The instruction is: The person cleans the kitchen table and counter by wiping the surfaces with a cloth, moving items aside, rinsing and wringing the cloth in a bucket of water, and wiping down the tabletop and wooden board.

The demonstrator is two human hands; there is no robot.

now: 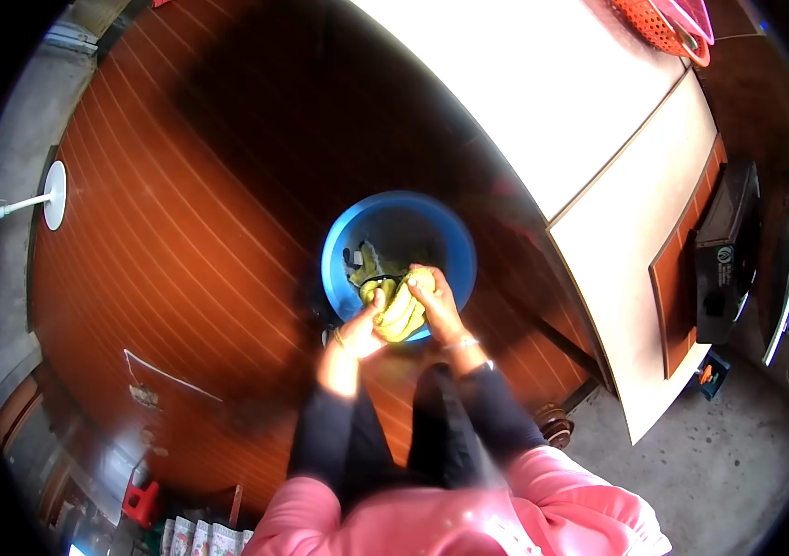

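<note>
A round blue basin (465, 252) stands on the brown striped floor in front of me. Over its near side I hold a bunched yellow-green cloth (398, 313) between both hands. My left hand (363, 332) is closed on the cloth's left side. On its right side, my right hand (437, 302) grips the upper part, with the fingers curled over a fold. More greenish fabric (367, 259) with dark and white bits lies inside the basin, behind the held cloth. Whether the basin holds water is hard to make out.
A pale table (580, 120) slants along the right, bearing an orange-red basket (649, 28) at its far end. Beyond it is a black box (726, 250). A white fan (55, 195) stands at far left. A red stool (141, 503) is at lower left.
</note>
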